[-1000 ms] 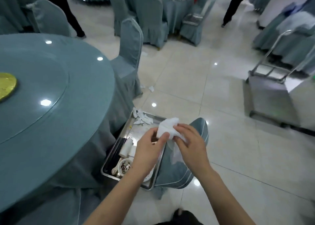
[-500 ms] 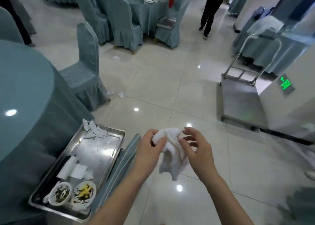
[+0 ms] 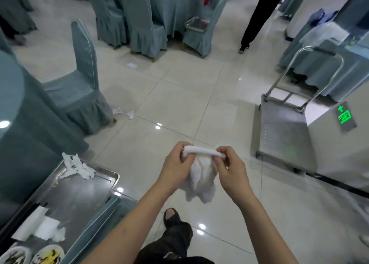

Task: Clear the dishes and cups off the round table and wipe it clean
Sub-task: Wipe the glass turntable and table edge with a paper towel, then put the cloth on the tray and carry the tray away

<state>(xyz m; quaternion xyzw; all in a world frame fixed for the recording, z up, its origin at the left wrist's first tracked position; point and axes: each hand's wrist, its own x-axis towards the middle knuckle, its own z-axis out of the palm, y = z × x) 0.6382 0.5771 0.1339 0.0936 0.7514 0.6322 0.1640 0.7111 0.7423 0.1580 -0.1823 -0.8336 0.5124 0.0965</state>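
Cloth [image 3: 201, 175] work has moved on in the last second: a moment ago you were bunching the white rag over the steel tray [image 3: 79, 191], and now you have turned away from the round surface [image 3: 10, 96] and pulled the top edge out into a rolled band between your hands, out over the open floor. Your left hand [image 3: 176, 163] pinches one end of that band and your right hand [image 3: 229, 165] pinches the other, both clamped on the fabric, close together at chest height. Below the band the rest of the cloth hangs in a soft, crumpled bundle; it looks limp and thick, like towelling, and no stains are visible on it.

That shift reads as preparing the rag, perhaps folding or wringing it, so the wiping stage seems close. The clearing looks largely done, judging by the tray beside you, which holds crumpled napkins [image 3: 77, 166] and two dirty bowls [image 3: 48, 254]. Only a sliver of the round surface shows at the left edge, so you cannot judge from here whether anything is left on it.
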